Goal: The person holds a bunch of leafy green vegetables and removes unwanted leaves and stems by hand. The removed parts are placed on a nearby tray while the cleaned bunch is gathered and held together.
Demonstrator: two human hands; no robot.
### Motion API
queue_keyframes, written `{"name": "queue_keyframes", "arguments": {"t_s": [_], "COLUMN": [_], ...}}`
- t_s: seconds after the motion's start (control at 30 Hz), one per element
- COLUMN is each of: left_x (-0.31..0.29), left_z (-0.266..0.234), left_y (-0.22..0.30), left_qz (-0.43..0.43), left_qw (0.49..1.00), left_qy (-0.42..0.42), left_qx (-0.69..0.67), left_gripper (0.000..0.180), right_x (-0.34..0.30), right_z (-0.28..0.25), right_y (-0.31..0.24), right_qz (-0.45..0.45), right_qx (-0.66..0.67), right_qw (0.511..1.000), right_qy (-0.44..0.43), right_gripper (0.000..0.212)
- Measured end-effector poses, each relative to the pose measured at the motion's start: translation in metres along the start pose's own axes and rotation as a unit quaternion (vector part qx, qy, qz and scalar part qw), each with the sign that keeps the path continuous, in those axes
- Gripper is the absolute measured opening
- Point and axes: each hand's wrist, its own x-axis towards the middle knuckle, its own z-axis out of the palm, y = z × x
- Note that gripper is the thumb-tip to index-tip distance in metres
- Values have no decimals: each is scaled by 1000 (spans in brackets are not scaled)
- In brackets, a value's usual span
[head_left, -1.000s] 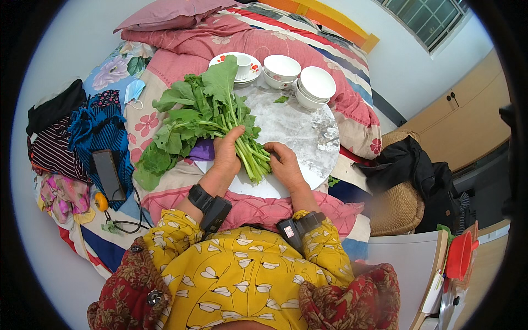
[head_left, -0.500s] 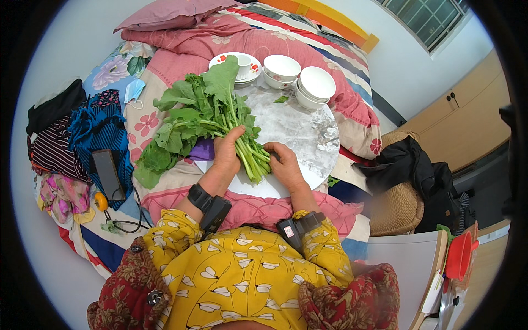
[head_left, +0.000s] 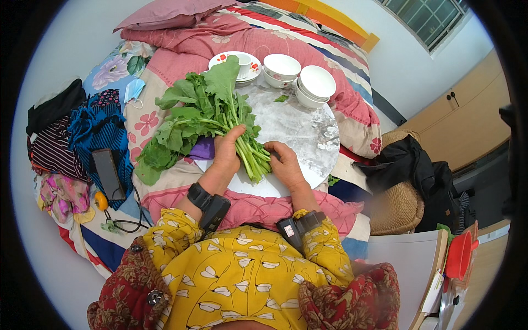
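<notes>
A bunch of leafy greens (head_left: 190, 118) with long pale stems lies slantwise over the near left part of a round white board (head_left: 300, 132). My left hand (head_left: 226, 151) is closed round the stems, its thumb across the top. The leaves spread away to the upper left, some past the board's edge. My right hand (head_left: 286, 165) is at the right side of the stems, with fingers curled and fingertips pinching at the stem edge. Beneath the leaves, a purple thing (head_left: 203, 148) shows only in part. A small loose leaf (head_left: 281, 99) rests farther back on the board.
White bowls (head_left: 281, 67) and another bowl stack (head_left: 315, 85) stand at the board's far edge, beside plates (head_left: 219, 59) bearing a white cup (head_left: 243, 66). Clothes (head_left: 99, 129), a phone (head_left: 108, 174) and a face mask (head_left: 133, 91) lie on the bed leftward. A woven basket (head_left: 399, 209) stands right.
</notes>
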Motion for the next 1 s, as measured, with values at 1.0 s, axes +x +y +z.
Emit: {"name": "queue_keyframes", "arguments": {"t_s": [1.0], "left_x": [1], "left_z": [-1], "left_y": [1], "left_qz": [-31], "left_qw": [999], "left_qy": [-7], "left_qx": [8], "left_gripper": [31], "right_x": [-2], "right_z": [-3], "right_y": [1], "right_qz": [29], "right_qx": [-10], "right_qw": [999], "right_qy": [-28], "right_gripper": [33]}}
